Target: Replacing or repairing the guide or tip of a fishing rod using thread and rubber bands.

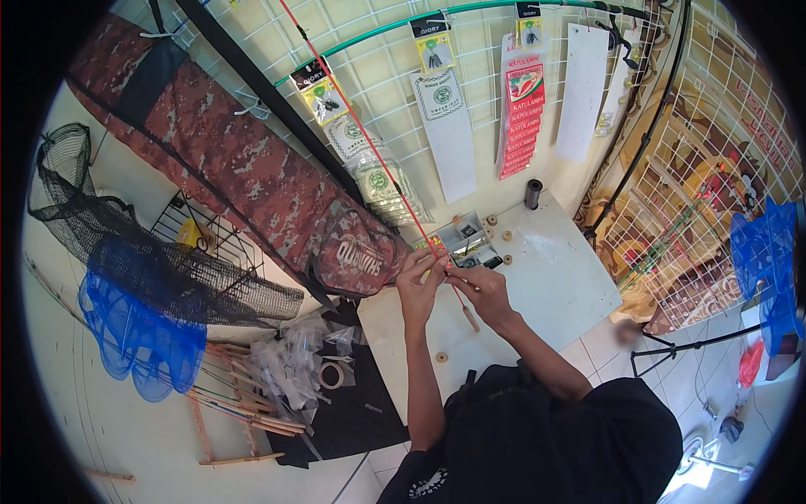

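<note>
A thin red fishing rod (388,173) slants from the upper left down between my hands, its short cork handle (470,317) pointing toward me over the white table. My left hand (417,290) pinches the rod just above the handle section. Close beside it, my right hand (487,294) is closed with its fingertips at the rod; what they pinch is too small to make out. Just beyond the hands lies a compartment box (460,238) with small parts, partly hidden by them. Small tan rings (442,357) lie about the table.
The white table (546,277) also carries a black cylinder (533,194). A red camouflage rod bag (243,160) leans at the left. Below it are clear plastic bags (290,361) and a tape roll (331,375). Packets hang from the white wire grid (382,50). Blue nets (147,323) hang at the sides.
</note>
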Motion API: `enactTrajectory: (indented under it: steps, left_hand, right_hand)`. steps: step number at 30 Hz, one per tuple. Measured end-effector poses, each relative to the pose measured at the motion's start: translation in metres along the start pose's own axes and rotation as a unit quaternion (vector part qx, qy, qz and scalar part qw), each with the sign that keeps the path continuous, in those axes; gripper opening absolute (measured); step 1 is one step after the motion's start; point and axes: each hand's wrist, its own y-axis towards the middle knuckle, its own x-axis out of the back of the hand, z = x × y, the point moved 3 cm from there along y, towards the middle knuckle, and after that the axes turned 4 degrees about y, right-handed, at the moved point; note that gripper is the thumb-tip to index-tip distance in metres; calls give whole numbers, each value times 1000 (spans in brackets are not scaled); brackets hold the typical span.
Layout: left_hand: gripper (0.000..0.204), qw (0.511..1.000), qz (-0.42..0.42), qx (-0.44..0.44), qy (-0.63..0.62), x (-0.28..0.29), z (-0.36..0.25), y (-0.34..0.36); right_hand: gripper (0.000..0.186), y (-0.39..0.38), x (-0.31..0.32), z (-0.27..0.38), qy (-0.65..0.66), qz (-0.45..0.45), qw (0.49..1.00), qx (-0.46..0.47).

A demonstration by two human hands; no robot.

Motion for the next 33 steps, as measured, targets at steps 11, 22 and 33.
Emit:
enactTrajectory:
  steps: [11,22,33]
  left_hand:
    - [19,1000,-5,0,15,3,5,1]
    - [22,999,8,31,-12,3,1,-4]
    - [21,1000,7,17,23,0,-6,-11]
  right_hand:
    - [22,2,-3,7,-176,8,971,163]
    - [12,8,11,1,-67,1,994,83]
    - [17,90,72,57,171,63,977,-110]
